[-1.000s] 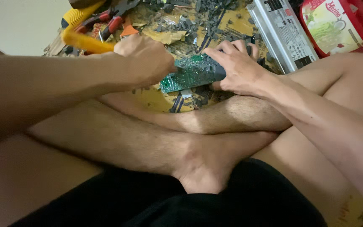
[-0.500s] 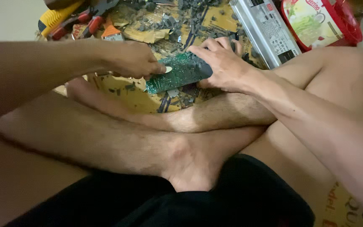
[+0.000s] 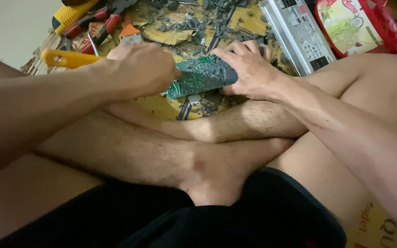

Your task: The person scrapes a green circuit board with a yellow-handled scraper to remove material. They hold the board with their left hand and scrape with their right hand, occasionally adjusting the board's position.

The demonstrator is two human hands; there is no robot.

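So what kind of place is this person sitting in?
Probably a home floor used as a makeshift workshop: a green circuit board held by both hands, pliers and screwdrivers lying about, and broken grey bits scattered on cardboard.

Green circuit board (image 3: 197, 77), rectangular, studded with small dark components, tilted with its right end raised above the littered yellow cardboard (image 3: 161, 104). Yellow-handled tool (image 3: 65, 59), handle projecting leftward, working end at the board's left end.
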